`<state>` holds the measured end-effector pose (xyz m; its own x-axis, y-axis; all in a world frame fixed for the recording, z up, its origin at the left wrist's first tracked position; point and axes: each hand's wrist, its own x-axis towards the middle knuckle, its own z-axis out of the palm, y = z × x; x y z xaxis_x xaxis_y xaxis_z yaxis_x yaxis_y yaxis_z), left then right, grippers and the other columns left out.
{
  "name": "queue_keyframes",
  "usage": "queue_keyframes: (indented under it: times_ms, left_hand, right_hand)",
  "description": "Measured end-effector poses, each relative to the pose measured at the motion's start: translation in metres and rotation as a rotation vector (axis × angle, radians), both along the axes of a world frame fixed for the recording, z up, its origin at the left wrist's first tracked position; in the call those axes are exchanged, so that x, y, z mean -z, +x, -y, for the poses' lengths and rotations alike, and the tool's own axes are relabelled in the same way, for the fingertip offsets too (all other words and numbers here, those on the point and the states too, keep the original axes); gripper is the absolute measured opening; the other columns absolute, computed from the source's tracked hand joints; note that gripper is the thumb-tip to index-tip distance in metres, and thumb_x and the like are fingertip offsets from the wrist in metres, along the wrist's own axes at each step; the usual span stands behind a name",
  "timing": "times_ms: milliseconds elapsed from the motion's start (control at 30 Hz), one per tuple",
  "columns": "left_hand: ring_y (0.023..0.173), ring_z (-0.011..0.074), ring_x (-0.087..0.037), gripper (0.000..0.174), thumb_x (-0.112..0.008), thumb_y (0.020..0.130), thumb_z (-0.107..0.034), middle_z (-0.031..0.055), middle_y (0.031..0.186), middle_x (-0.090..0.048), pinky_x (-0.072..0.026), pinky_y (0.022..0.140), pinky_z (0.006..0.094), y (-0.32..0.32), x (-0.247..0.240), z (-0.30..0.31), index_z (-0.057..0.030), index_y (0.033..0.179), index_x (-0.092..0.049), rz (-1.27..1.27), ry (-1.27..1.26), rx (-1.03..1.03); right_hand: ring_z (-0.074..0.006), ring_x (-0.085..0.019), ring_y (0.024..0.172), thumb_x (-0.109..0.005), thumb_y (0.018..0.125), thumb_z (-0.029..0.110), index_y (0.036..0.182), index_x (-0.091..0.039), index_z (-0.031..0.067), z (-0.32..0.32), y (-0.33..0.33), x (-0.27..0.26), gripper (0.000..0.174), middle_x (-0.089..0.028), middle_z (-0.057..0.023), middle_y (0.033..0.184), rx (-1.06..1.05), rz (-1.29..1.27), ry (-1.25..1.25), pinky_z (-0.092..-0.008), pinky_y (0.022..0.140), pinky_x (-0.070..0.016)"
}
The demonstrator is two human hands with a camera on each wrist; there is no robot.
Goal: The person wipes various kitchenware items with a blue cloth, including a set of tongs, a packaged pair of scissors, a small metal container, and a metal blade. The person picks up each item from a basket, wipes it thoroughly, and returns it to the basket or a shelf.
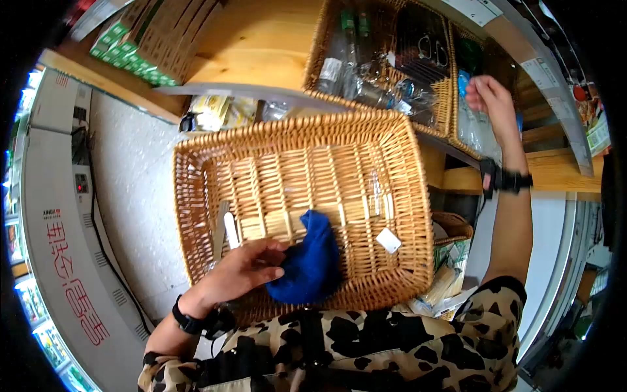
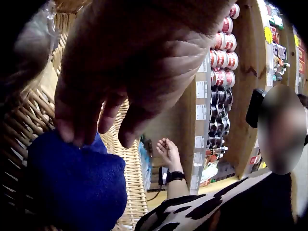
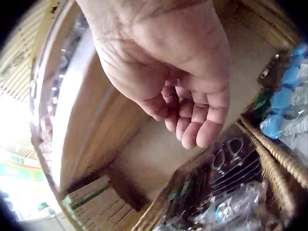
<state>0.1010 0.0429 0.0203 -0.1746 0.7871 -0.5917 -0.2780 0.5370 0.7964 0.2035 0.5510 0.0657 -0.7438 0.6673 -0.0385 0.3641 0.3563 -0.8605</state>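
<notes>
In the head view a bunched blue cloth (image 1: pixel 305 268) lies in the near part of a large wicker basket (image 1: pixel 294 134). My left hand (image 1: pixel 245 269) is at the cloth's left side, fingers loosely bent. Seen from the left wrist, its fingertips come right to the top of the cloth (image 2: pixel 77 178), and the thumb stands apart from the fingers. A white-handled utensil (image 1: pixel 231 230) lies left of the cloth, beside a flat metal one. Raised over the shelf baskets at the right, my right hand (image 1: pixel 491 104) has loosely curled fingers with nothing in them (image 3: pixel 168 82).
Beyond the large basket, a shelf basket (image 1: pixel 366 104) holds plastic-wrapped items and scissors (image 1: pixel 432 51). Blue-capped bottles (image 3: pixel 281 101) stand in the neighbouring one. Green-and-brown boxes (image 1: pixel 157 46) stack on the wooden shelf. A white tag (image 1: pixel 388 240) sits inside the large basket.
</notes>
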Motion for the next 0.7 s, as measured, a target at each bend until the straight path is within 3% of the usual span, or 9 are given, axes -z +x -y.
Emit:
queue_keyframes:
  times_ms: [33,100,200,333,433,500,633,700]
  left_hand:
    - [0.104,0.0189,-0.056,0.041,-0.063,0.088,-0.012,0.0125,0.111,-0.059,-0.0475,0.089,0.0311,0.003,-0.001,0.000,-0.0016,0.124,-0.048,-0.047,0.015,0.026]
    - [0.107,0.0313,-0.056,0.052,-0.067,0.084,-0.022,0.0198,0.116,-0.057,-0.0469,0.091,0.0389,0.006,-0.007,-0.003,-0.0018,0.127,-0.045,-0.291,0.094,0.198]
    - [0.107,0.0376,-0.054,0.067,-0.069,0.079,-0.036,0.0228,0.120,-0.052,-0.0444,0.093,0.0400,0.014,-0.016,-0.014,-0.0029,0.131,-0.041,-0.590,0.100,0.409]
    - [0.113,0.0379,-0.049,0.072,-0.071,0.077,-0.035,0.0221,0.124,-0.048,-0.0398,0.098,0.0423,0.025,-0.012,-0.021,-0.0048,0.134,-0.038,-0.762,0.044,0.633]
    - [0.114,0.0374,-0.049,0.071,-0.070,0.078,-0.031,0.0224,0.124,-0.048,-0.0401,0.098,0.0421,0.026,-0.010,-0.022,-0.0037,0.134,-0.037,-0.753,0.037,0.680]
    - [0.113,0.0378,-0.050,0.070,-0.069,0.079,-0.029,0.0232,0.122,-0.050,-0.0415,0.096,0.0417,0.029,-0.012,-0.018,-0.0027,0.135,-0.036,-0.809,0.081,0.676]
    - [0.111,0.0381,-0.052,0.070,-0.069,0.079,-0.027,0.0241,0.119,-0.052,-0.0415,0.096,0.0410,0.035,-0.008,-0.008,-0.0019,0.135,-0.036,-0.877,0.144,0.643]
    - [0.111,0.0383,-0.051,0.069,-0.069,0.079,-0.026,0.0250,0.119,-0.052,-0.0415,0.096,0.0408,0.034,-0.006,-0.007,-0.0016,0.135,-0.036,-0.870,0.149,0.635]
  right_hand:
    - [-0.0108,-0.058,0.076,-0.047,0.097,0.024,0.099,-0.058,0.0013,0.019,0.015,-0.003,0.025,-0.062,-0.0052,0.090,-0.066,0.000,0.005,-0.0251,0.068,-0.0484]
    - [-0.0102,-0.058,0.075,-0.048,0.096,0.020,0.095,-0.057,0.0012,0.062,0.042,-0.017,0.021,-0.062,-0.0055,0.089,-0.144,-0.009,0.003,-0.0244,0.067,-0.0478]
    - [-0.0096,-0.057,0.075,-0.051,0.095,0.016,0.090,-0.055,0.0015,0.123,0.074,-0.044,0.016,-0.062,-0.0057,0.087,-0.157,-0.067,-0.003,-0.0236,0.068,-0.0474]
    - [-0.0090,-0.057,0.074,-0.055,0.090,0.007,0.086,-0.054,0.0017,0.169,0.095,-0.064,0.007,-0.061,-0.0049,0.084,-0.165,-0.140,-0.022,-0.0220,0.068,-0.0469]
    - [-0.0070,-0.054,0.069,-0.058,0.084,0.003,0.081,-0.053,0.0037,0.197,0.089,-0.060,0.006,-0.056,-0.0002,0.077,-0.232,-0.098,0.075,-0.0201,0.063,-0.0448]
    - [-0.0073,-0.054,0.069,-0.054,0.087,0.001,0.084,-0.051,0.0036,0.201,0.077,-0.047,0.005,-0.055,-0.0017,0.079,-0.358,-0.060,0.034,-0.0209,0.062,-0.0471]
    - [-0.0077,-0.054,0.062,-0.056,0.083,0.001,0.084,-0.052,0.0016,0.210,0.032,-0.014,0.004,-0.056,-0.0020,0.070,-0.515,0.424,-0.046,-0.0223,0.054,-0.0465]
    - [-0.0092,-0.055,0.060,-0.061,0.081,0.007,0.081,-0.054,0.0013,0.206,0.016,0.015,0.009,-0.056,-0.0039,0.068,-0.522,0.550,0.072,-0.0235,0.052,-0.0456]
